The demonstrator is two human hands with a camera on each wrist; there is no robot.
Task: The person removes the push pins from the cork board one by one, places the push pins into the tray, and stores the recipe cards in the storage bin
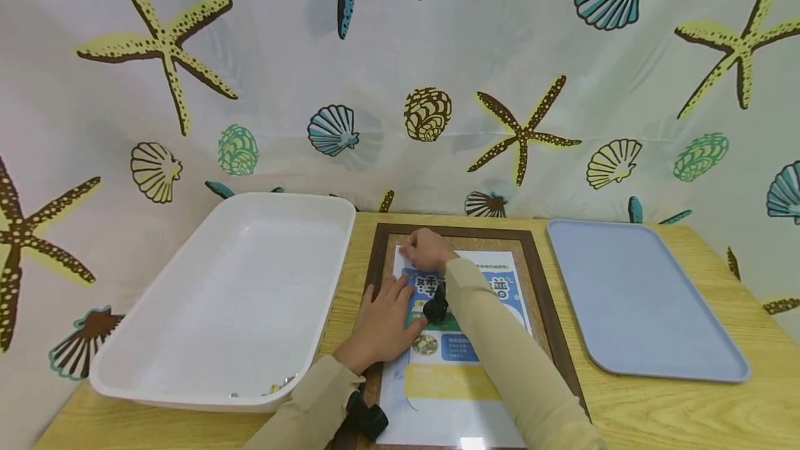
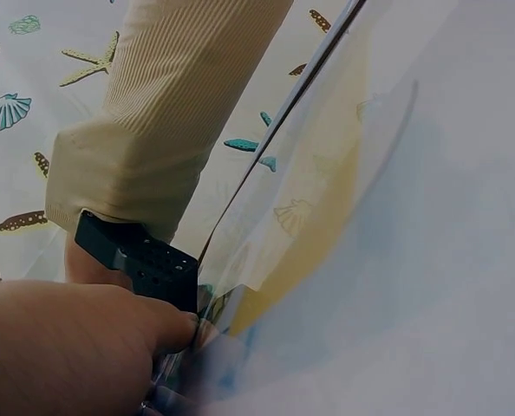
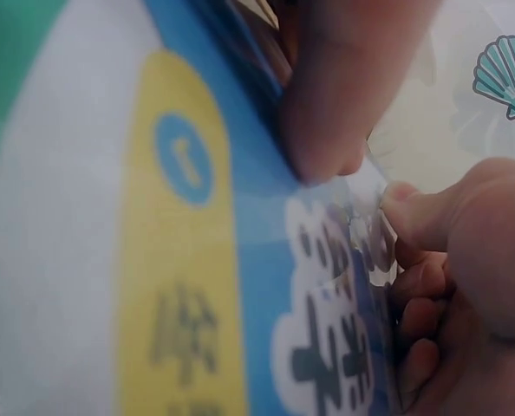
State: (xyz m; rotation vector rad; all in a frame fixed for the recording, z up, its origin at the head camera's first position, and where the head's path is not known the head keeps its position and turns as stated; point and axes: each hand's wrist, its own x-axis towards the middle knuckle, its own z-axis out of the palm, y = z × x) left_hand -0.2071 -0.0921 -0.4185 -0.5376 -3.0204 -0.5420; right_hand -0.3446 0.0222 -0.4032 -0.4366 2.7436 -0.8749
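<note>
A printed poster (image 1: 450,384) with blue, green and yellow blocks lies on a brown-framed cork board (image 1: 534,297). My left hand (image 1: 385,318) rests on the poster's left part, fingers spread and fairly straight. At the upper left corner of the poster is my right hand (image 1: 428,250), its fingers curled. In the right wrist view the right thumb (image 3: 426,212) bears on something small and shiny (image 3: 376,230) beside the blue print (image 3: 257,260); its kind cannot be made out. A clear glossy layer shows over the print there.
Left of the board stands a deep white tray (image 1: 244,283) with several tiny silver and yellow bits (image 1: 278,387) at its near edge. A shallow blue-grey tray (image 1: 644,297) lies to the right. Behind the wooden table (image 1: 675,408) hangs a shell-patterned curtain (image 1: 400,54).
</note>
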